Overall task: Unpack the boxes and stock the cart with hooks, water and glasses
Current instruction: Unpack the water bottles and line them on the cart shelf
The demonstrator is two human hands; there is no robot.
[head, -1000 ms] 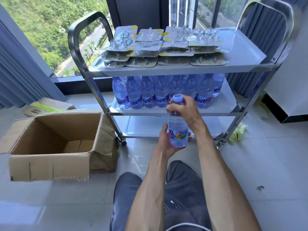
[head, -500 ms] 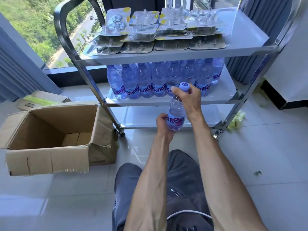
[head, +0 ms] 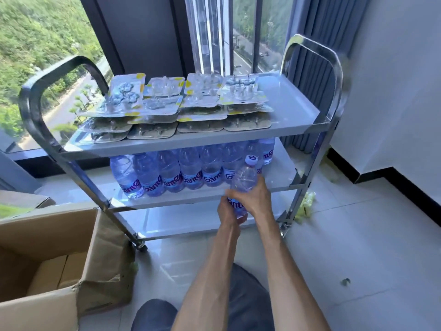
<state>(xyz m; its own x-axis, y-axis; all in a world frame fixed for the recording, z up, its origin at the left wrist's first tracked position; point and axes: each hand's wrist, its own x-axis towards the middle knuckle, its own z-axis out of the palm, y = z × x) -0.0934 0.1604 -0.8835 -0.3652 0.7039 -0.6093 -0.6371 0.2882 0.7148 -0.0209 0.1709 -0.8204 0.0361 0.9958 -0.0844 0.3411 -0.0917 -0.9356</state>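
Water bottle (head: 243, 185) held upright at the front edge of the cart's middle shelf (head: 281, 173), beside the row of shelved bottles (head: 171, 175). Left hand (head: 226, 209) wrapped around the base, right hand (head: 257, 199) curled around the labelled midsection, cap and neck clear above both. Likely risks: cap catching the top shelf (head: 286, 123) lip, or a nudge toppling neighbouring bottles. Hook packs (head: 176, 106) stacked overhead; open cardboard box (head: 47, 271) at left.
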